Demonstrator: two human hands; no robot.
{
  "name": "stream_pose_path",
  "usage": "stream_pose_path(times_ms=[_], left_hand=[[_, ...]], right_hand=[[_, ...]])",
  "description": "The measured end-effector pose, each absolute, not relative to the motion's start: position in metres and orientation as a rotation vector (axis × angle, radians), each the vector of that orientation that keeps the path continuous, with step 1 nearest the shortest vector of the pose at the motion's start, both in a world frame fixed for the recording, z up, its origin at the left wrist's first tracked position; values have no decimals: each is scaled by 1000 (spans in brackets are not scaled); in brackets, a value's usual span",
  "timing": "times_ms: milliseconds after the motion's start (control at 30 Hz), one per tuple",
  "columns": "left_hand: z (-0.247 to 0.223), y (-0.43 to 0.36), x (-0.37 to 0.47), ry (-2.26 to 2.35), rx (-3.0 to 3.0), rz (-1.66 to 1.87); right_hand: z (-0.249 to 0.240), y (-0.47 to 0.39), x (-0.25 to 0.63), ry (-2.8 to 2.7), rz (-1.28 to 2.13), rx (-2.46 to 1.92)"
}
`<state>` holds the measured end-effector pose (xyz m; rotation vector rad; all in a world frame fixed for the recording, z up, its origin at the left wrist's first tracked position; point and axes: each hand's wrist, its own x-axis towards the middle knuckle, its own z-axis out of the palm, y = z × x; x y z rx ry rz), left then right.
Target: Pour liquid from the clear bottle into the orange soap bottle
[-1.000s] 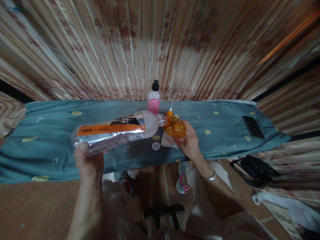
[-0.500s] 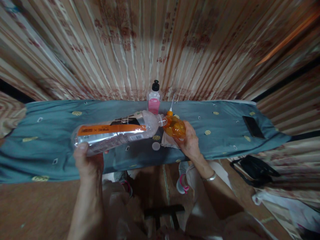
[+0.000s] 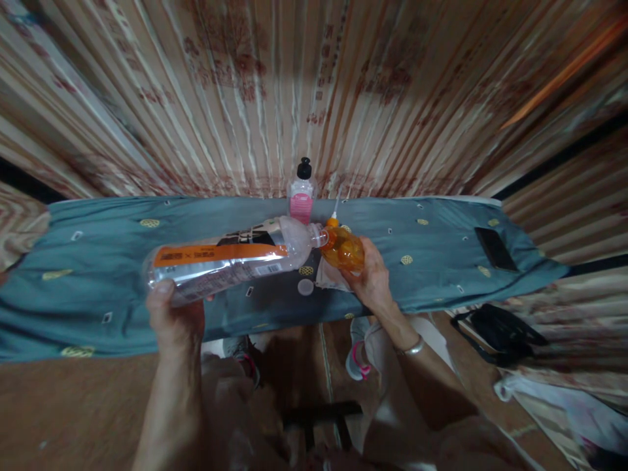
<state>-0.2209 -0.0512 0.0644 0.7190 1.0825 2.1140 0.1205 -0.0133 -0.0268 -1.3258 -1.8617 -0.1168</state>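
Note:
My left hand is closed round the base end of a large clear plastic bottle with an orange and silver label. The bottle lies nearly level in the air, its neck pointing right. In my right hand is a small amber bottle, its neck meeting the mouth of the large one. I cannot make out liquid passing between them. Behind the joined necks stands a clear bottle with a pink label and a black cap. An orange pump top with a pale tube is beside it. Below lies a round whitish cap.
A blue-green patterned cloth covers the long narrow table. Under my right hand is a pale folded cloth. A dark phone lies at the right end, and a black bag rests below it. A pleated curtain hangs behind.
Both hands and the two bottles keep almost the same pose. The view has shifted very slightly; nothing was taken up or let go.

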Motion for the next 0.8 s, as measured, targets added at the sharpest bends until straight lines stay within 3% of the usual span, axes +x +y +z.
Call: stream_pose_path(times_ms=[800], left_hand=[[59, -43, -196, 1011, 654, 2012]], right_hand=[[-18, -12, 126, -1695, 82, -1455]])
